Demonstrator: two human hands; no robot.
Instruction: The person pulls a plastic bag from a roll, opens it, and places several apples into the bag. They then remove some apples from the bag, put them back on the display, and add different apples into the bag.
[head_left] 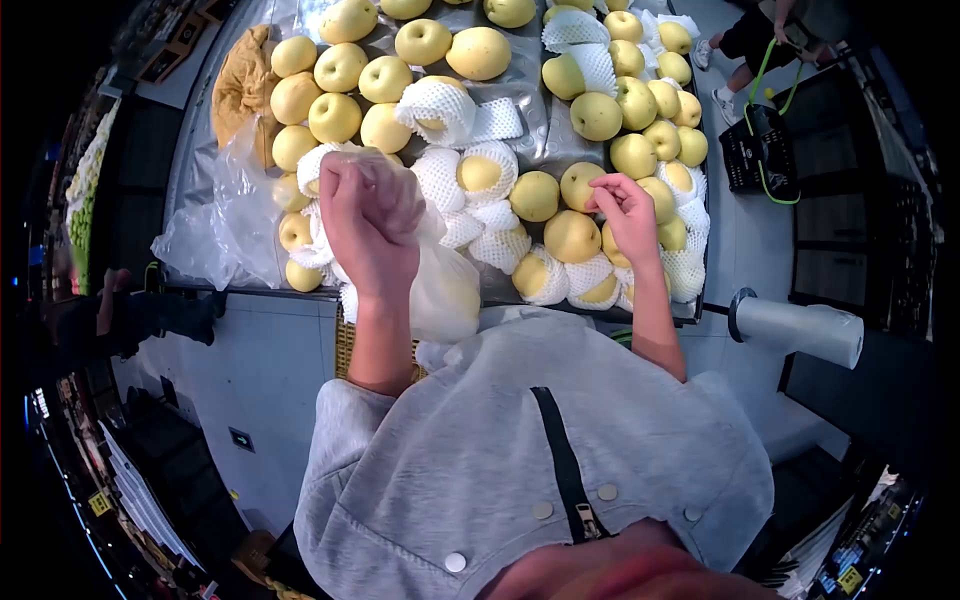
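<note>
— Gripping what, that left hand?
— Fist clenched on a plastic bag at the display's near edge. The right hand, fingers half curled, pinches a pear toward the right edge.
— Surroundings?
— Shop aisle, grey floor. Both forearms reach forward.

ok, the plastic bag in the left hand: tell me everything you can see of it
The plastic bag is thin, translucent, whitish film. Its top is crumpled and bunched in the closed left hand, with some film draped over the knuckles. The body hangs beside the wrist, full and rounded rather than slack, over the front row of net-wrapped yellow fruit. A faint yellow tint shows through low down; what is inside cannot be made out. No print or handles are visible.
</note>
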